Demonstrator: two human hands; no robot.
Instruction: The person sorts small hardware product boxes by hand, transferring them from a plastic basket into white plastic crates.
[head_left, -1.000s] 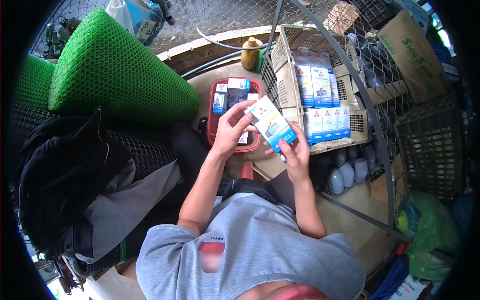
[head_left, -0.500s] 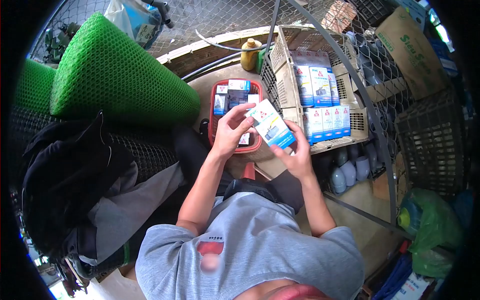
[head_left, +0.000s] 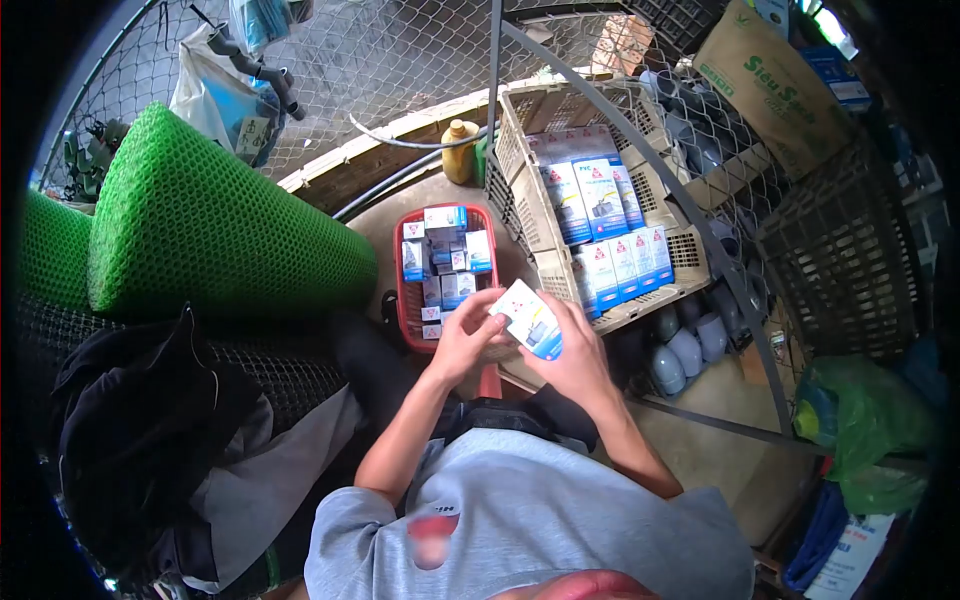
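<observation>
Between my two hands is a white-and-blue printed carton [head_left: 527, 318], tilted, in front of my chest. My left hand [head_left: 467, 335] pinches its left edge with thumb and fingertips. The fingers of my right hand [head_left: 572, 350] wrap around its right side and cover part of the print. Just beyond my left hand stands a red plastic basket [head_left: 402, 290] with several small white-and-blue boxes [head_left: 458, 288] in it. To the right, a beige plastic crate [head_left: 545, 235] lies on its side, and similar cartons [head_left: 600, 200] are stacked upright inside in two rows.
A roll of green plastic mesh [head_left: 220, 220] lies at left, beside a dark jacket [head_left: 140, 410]. A yellow bottle [head_left: 459, 155] stands behind the basket. Grey pipe fittings [head_left: 684, 350] sit under the crate. A metal bar [head_left: 690, 200] crosses at right, near a black crate [head_left: 845, 260].
The carton has come lower and closer to my body, with both hands still on it. My right hand now covers more of its right side. The whole view has shifted.
</observation>
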